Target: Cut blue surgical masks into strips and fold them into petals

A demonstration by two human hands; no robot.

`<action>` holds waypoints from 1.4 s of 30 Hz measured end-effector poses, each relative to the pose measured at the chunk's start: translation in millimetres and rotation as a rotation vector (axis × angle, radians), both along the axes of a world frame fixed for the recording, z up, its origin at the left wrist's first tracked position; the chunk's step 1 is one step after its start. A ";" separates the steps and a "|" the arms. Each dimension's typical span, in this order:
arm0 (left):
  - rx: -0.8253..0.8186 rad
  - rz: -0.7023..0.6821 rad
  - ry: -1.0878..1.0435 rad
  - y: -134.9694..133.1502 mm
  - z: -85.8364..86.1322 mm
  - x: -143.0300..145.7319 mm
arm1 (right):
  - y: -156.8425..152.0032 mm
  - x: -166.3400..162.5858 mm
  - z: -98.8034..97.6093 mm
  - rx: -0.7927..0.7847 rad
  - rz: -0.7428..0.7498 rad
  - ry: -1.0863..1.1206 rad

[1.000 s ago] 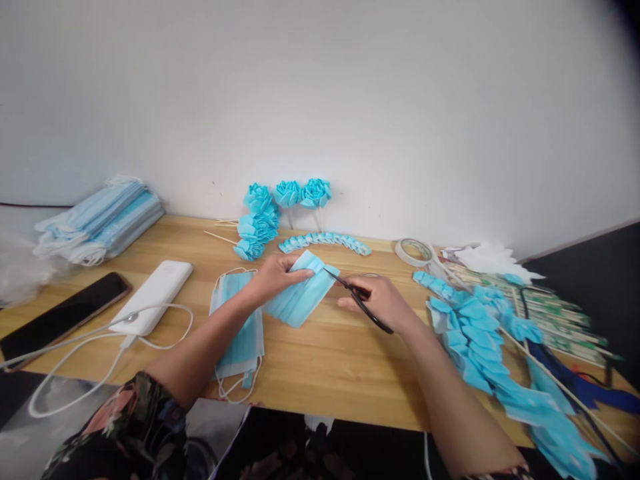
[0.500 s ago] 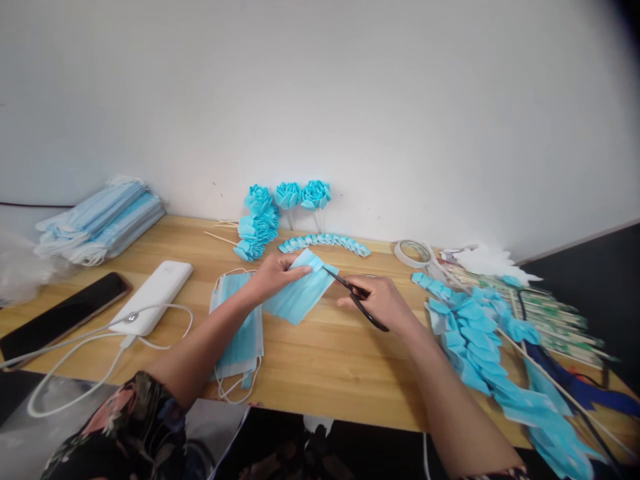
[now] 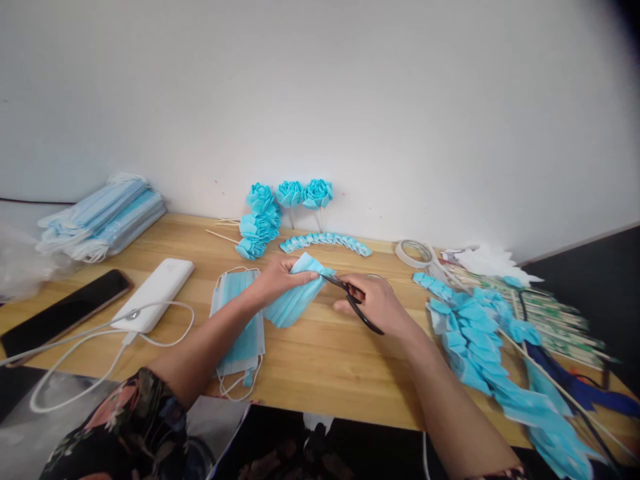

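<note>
A pleated piece of light-blue face mask fabric [image 3: 297, 301] is pinched in my left hand [image 3: 281, 279], thumb on top. My right hand [image 3: 373, 301] grips black-handled scissors [image 3: 359, 310], whose blades point left and meet the fabric's upper right edge close to my left thumb. Below my left forearm lies a whole blue face mask [image 3: 237, 333] with white ear loops, partly covered by the arm. Just beyond the hands, a curved strip of folded blue petals [image 3: 327, 241] rests on the table.
Blue fabric flowers on sticks [image 3: 260, 223] stand against the wall. Stacked masks [image 3: 107, 217], a phone [image 3: 65, 313] and a cabled white power bank [image 3: 155, 293] are on the left. A tape roll [image 3: 414, 253], blue petal strips [image 3: 470, 340] and green-white packets [image 3: 560, 320] lie right.
The scissors have moved slightly left, farther into the fabric's edge. The fabric's right corner now folds around the blades, and its sheet looks narrower and more bunched.
</note>
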State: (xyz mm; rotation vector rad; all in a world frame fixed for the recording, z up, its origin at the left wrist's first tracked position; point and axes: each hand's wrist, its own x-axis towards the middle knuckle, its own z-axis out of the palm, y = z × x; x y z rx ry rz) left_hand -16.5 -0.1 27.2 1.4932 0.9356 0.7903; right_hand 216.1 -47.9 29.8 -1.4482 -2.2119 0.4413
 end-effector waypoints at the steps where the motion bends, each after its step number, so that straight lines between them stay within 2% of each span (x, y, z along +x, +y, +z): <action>1: 0.031 -0.002 0.012 0.4 -0.4 0.3 | 0.0 -0.7 -0.5 0.000 -0.002 -0.005; 7: 0.157 -0.009 0.101 1.2 -3.6 4.1 | -0.4 -4.2 -2.2 -0.018 -0.007 -0.008; 20: 0.160 -0.023 0.102 2.8 -11.2 5.4 | -1.5 -4.1 -5.4 -0.014 0.017 0.051; 29: 0.140 -0.033 0.083 1.1 -5.0 5.6 | -1.3 -4.1 -8.1 0.047 0.024 0.061; 37: 0.130 -0.041 0.099 1.7 -7.0 5.0 | 0.0 -2.9 -12.3 0.095 0.021 0.079; 42: 0.191 -0.043 0.100 1.3 -2.1 3.0 | 0.9 -2.8 -11.7 0.119 0.012 0.078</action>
